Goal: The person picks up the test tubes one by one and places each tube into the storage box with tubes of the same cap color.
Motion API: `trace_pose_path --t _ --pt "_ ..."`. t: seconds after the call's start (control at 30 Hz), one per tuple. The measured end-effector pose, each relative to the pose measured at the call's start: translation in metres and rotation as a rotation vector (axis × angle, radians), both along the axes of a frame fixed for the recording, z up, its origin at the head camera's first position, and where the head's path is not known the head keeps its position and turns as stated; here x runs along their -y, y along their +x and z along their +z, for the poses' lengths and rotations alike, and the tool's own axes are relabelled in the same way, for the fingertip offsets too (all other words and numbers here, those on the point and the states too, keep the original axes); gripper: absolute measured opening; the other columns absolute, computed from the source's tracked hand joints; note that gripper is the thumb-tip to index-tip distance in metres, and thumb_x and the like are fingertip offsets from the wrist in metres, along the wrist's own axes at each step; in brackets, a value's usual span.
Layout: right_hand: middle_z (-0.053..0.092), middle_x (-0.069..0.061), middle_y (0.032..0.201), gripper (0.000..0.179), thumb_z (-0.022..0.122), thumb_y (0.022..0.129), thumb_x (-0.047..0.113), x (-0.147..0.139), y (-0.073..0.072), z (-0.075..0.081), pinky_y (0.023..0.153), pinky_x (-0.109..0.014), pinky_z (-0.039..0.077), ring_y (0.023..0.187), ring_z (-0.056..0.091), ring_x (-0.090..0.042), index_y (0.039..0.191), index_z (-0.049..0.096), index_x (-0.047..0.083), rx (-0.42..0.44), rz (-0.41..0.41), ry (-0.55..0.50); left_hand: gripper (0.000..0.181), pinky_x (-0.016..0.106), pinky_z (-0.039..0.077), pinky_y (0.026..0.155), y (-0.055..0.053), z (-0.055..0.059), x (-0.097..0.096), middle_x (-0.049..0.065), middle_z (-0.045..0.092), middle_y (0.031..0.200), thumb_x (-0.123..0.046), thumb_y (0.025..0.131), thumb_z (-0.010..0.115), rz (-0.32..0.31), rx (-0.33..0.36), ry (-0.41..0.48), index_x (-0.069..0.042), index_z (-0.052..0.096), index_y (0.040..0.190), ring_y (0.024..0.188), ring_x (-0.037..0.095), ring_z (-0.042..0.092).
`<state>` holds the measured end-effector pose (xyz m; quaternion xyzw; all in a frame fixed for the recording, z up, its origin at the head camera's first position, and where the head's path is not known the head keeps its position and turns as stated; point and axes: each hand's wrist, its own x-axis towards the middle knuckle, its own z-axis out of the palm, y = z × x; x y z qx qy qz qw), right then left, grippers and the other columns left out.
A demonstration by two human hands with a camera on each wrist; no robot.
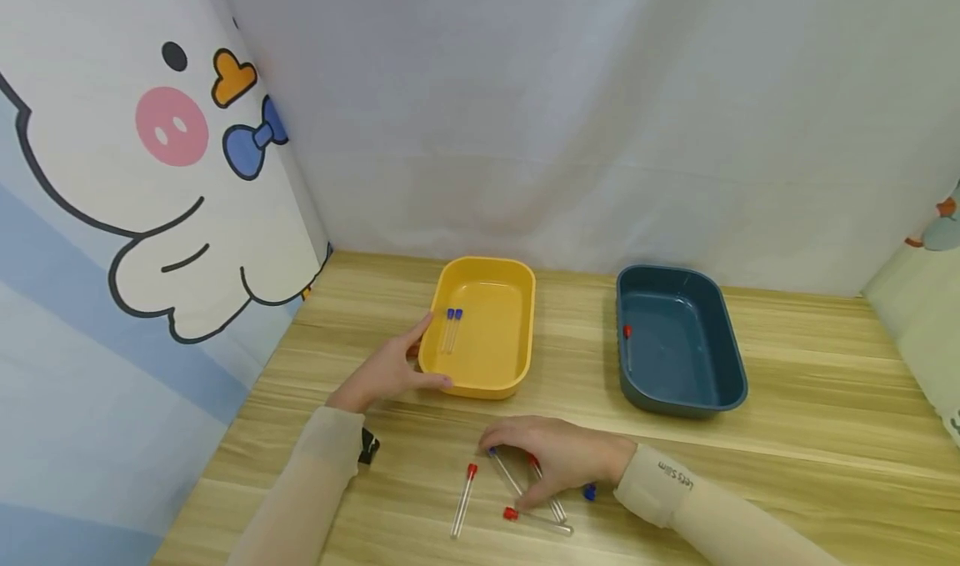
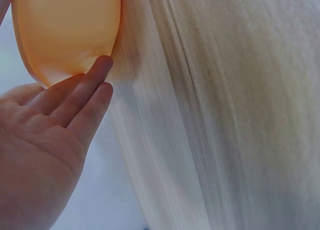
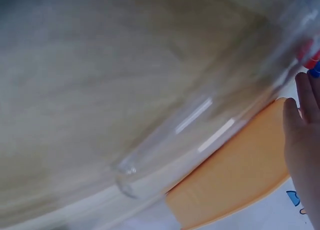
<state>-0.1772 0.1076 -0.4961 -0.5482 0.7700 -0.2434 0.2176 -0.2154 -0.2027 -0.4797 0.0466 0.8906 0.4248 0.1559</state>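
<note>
L arm slants up & fwd; L hand has fingers almost straight w/ thumb spread wide. R arm leans in from low R; R hand is back-side up, fingers a bit bent, thumb apart.

In the left tray lie two tubes, in the right tray a tube cap; both trays stand near the table's back edge, other tubes before them.

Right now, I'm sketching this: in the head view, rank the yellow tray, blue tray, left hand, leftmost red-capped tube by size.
1. Blue tray and yellow tray: too alike to rank.
2. Left hand.
3. Red-capped tube.
</note>
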Motion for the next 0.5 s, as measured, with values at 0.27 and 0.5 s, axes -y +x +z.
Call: trace_pose_path --t 0.27,0.5 --pt "0.053 0.007 0.152 0.072 0.086 0.084 0.037 -0.001 -0.001 0.005 0.122 -0.034 0.041 0.141 0.05 -0.011 0.145 0.054 0.021 0.038 -0.053 -0.026 0.126 0.052 0.035 0.125 0.002 0.002 0.0 0.011 0.045 0.163 -0.054 0.072 0.091 0.0 0.014 -0.003 -0.032 0.01 0.167 0.145 0.028 0.049" --pt "0.052 0.006 0.153 0.077 0.088 0.082 0.032 -0.002 -0.001 0.02 0.12 -0.034 0.043 0.14 0.052 -0.012 0.149 0.051 0.018 0.017 -0.108 -0.033 0.126 0.053 0.036 0.124 0.003 0.003 -0.001 0.012 0.045 0.162 -0.052 0.073 0.091 0.006 0.027 0.003 -0.032 0.009 0.167 0.144 0.029 0.05"
